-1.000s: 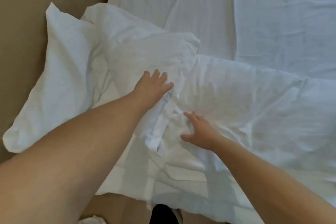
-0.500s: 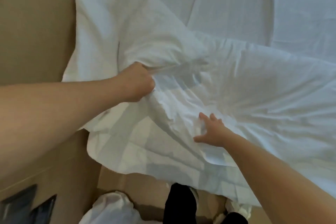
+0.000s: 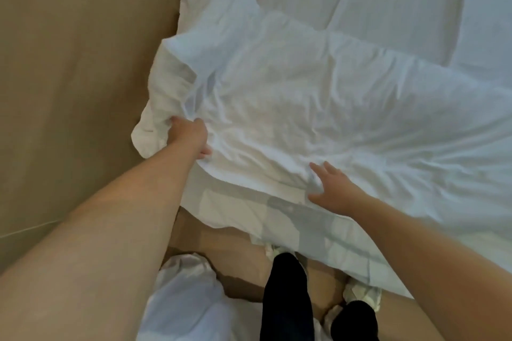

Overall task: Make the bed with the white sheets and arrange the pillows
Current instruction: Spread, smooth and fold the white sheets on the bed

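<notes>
Arm outstretched, left hand clutches bunched white sheet near pillow; right hand released, splayed flat on it.

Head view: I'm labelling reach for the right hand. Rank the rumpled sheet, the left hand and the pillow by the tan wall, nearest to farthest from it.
1. rumpled sheet: directly under the right hand, touching its fingers.
2. left hand: to the left, gripping the sheet's bunched edge.
3. pillow: farthest, top left against the tan wall.
</notes>
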